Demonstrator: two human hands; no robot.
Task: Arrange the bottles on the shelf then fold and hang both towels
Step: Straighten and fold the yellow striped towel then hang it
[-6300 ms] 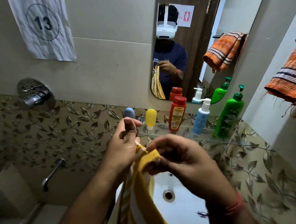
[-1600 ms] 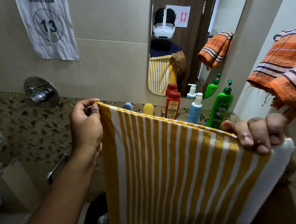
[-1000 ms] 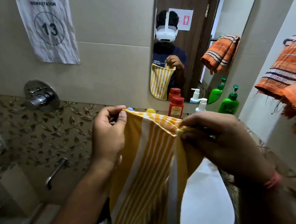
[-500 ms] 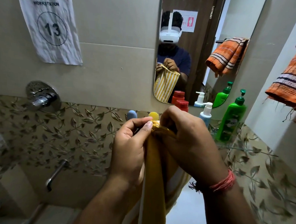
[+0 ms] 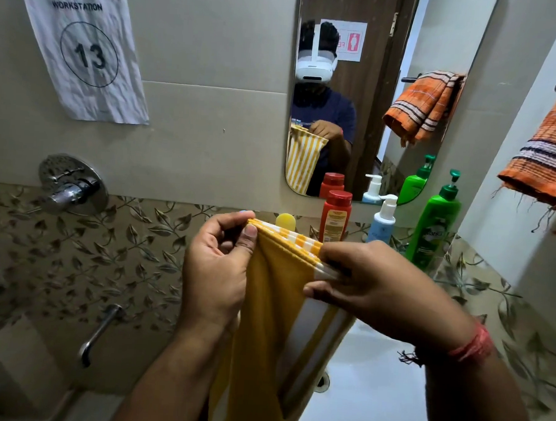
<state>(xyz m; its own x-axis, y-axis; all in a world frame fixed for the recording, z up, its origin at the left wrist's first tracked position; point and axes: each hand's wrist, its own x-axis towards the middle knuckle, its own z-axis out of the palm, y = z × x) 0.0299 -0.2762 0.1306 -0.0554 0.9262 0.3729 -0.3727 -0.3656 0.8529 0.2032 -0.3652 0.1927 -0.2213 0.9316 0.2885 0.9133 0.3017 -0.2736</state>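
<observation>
Both hands are up mid-frame, pinching the top edge of the folded yellow-and-white striped cloth towel (image 5: 275,306); left hand (image 5: 215,271) clamps one corner between thumb and curled fingers, right hand (image 5: 372,286) grips the other with its palm turned down; towel hangs straight down between the forearms; orange striped towel (image 5: 550,160) hangs at the right edge; red plastic bottle (image 5: 335,216) stands behind, upper middle.

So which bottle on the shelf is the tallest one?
The green pump bottle at the right end. Its pump top rises above the red bottle and the blue pump bottle.
</observation>
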